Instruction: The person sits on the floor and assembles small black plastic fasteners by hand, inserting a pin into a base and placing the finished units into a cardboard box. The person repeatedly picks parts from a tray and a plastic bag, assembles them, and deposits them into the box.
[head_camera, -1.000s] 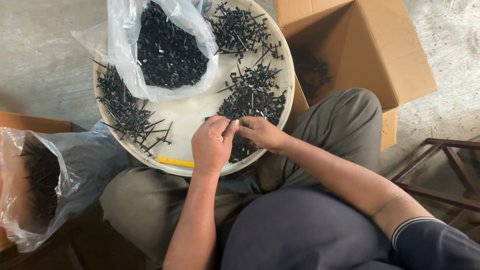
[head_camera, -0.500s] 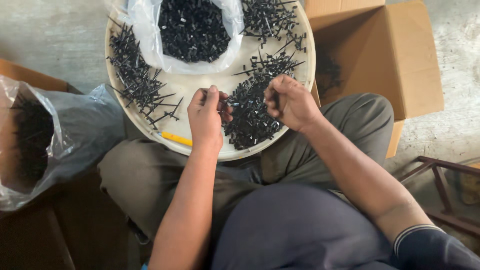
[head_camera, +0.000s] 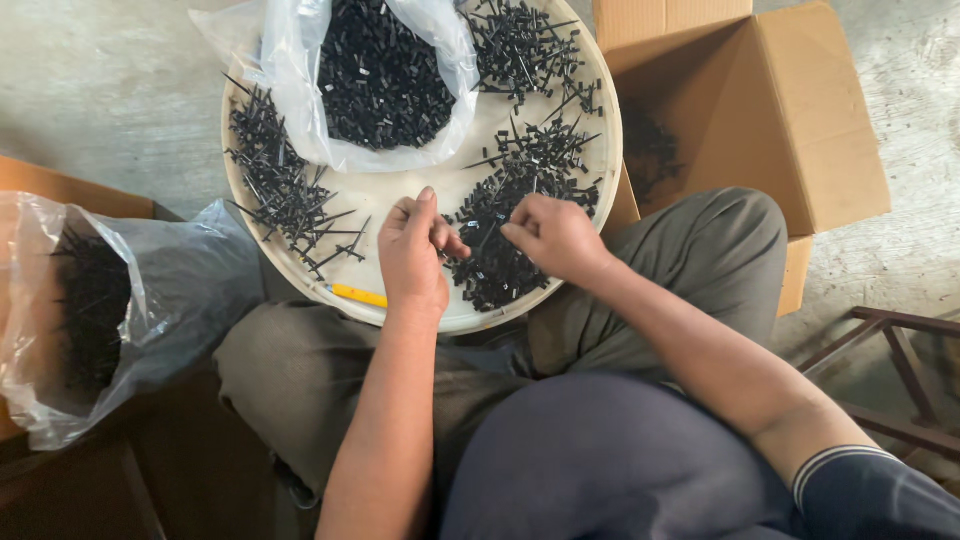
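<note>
Both your hands have parted since 0.5 s ago: left hand (head_camera: 415, 250) pinched shut on sth tiny, right hand (head_camera: 555, 235) fingers curled over the black pile (head_camera: 495, 265), tray (head_camera: 400, 195) centre.

A round cream tray (head_camera: 300, 262) rests on the seated person's lap, strewn with small black nails, with an open clear bag of black clips (head_camera: 380, 75) at its far side. The left hand (head_camera: 418, 255) and right hand (head_camera: 555, 235) pinch pieces over the near heap of black clips (head_camera: 495, 265). A yellow pencil (head_camera: 358, 295) lies near the left hand; a cardboard box (head_camera: 790, 130) stands right.
</note>
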